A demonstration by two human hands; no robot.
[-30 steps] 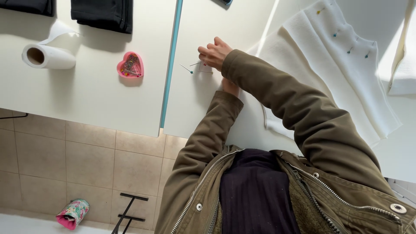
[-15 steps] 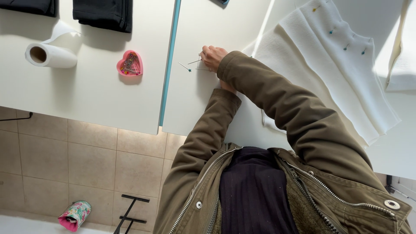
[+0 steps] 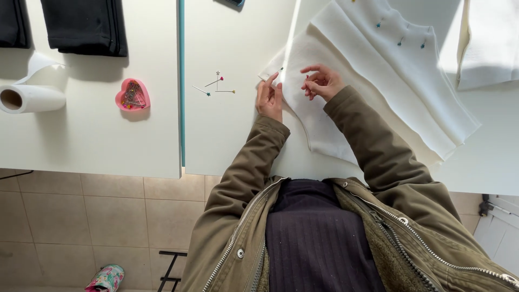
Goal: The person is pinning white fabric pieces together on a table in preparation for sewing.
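My left hand [image 3: 270, 97] lies on the white table, its fingertips pressing the near left corner of a folded white felt fabric [image 3: 378, 81]. My right hand [image 3: 321, 82] hovers over the same fabric, thumb and finger pinched on a small red-headed pin [image 3: 307, 79]. Several more coloured-head pins [image 3: 400, 32] are stuck along the fabric's far fold. Three loose pins [image 3: 215, 86] lie on the table just left of my left hand. A pink heart-shaped pin box [image 3: 132, 95] sits further left, on the neighbouring table.
A paper roll [image 3: 30, 97] lies at the far left. Dark folded cloth [image 3: 86, 27] rests at the top left. More white fabric [image 3: 489, 43] sits at the top right. A teal strip [image 3: 181, 81] marks the gap between two white tables. Tiled floor lies below.
Both hands moved right from the loose pins to the white fabric's corner. The right hand now pinches a red-headed pin. The view has also shifted to bring the fabric closer.
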